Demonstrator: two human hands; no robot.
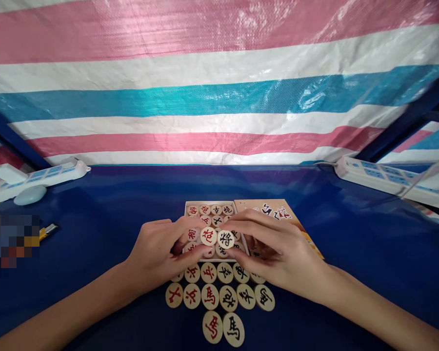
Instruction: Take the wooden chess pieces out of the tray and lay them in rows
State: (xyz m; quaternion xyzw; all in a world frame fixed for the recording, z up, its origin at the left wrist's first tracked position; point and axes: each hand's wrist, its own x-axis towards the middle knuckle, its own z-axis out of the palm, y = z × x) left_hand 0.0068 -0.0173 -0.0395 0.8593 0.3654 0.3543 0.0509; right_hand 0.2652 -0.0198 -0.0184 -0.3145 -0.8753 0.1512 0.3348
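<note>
My left hand [157, 246] pinches a round wooden Chinese chess piece with a red character [208, 236] between thumb and fingers. Right beside it, a piece with a black character [226, 239] is held by the thumb and fingers of my right hand [281, 246]. Both pieces are face up above a white box [215, 260], which contains rows of similar pieces, partly hidden by my hands. In front of the box lie rows of pieces on the table, red ones such as this horse piece [209, 296] at left, black ones such as this cannon piece [229, 298] at right.
A printed cardboard lid [296, 222] lies right of the box on the blue table [113, 200]. Power strips [58, 173] [373, 173] stand at both sides, with a pale mouse [29, 195] and a yellow cutter [48, 231] at left. Striped sheeting [219, 97] hangs behind.
</note>
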